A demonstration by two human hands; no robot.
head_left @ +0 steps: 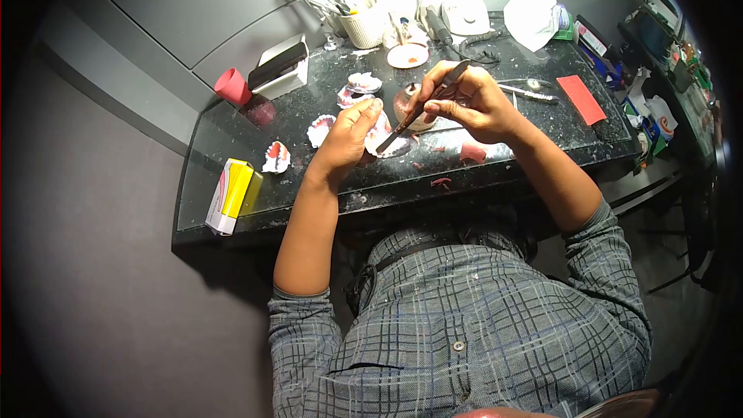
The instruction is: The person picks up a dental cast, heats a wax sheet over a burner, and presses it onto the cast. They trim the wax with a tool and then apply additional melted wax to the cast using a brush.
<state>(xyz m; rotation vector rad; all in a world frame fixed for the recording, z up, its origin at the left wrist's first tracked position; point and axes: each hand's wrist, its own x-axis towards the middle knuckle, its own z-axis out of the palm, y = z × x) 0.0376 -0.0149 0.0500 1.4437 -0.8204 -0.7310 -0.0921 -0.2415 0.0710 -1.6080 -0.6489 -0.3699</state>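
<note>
My right hand (474, 104) is closed around a dark, slim wax knife (398, 130), whose blade slants down to the left. The blade's tip is over a white dental cast (391, 149) with pink wax on it. My left hand (345, 139) is closed at the cast's left side and seems to hold it; its fingers partly hide it. Just left of that hand lies another cast with pink wax (319, 130), and more casts (362, 83) sit behind it. A round glass burner (410, 102) stands behind the knife, partly covered by my right hand.
A yellow-and-white box (231, 197) and a small cast (276, 157) are at the left. Behind stand a pink cup (232, 87), a pen holder (362, 29) and a white dish (407, 55). A red wax sheet (580, 100) lies right; wax scraps (473, 152) lie near the front edge.
</note>
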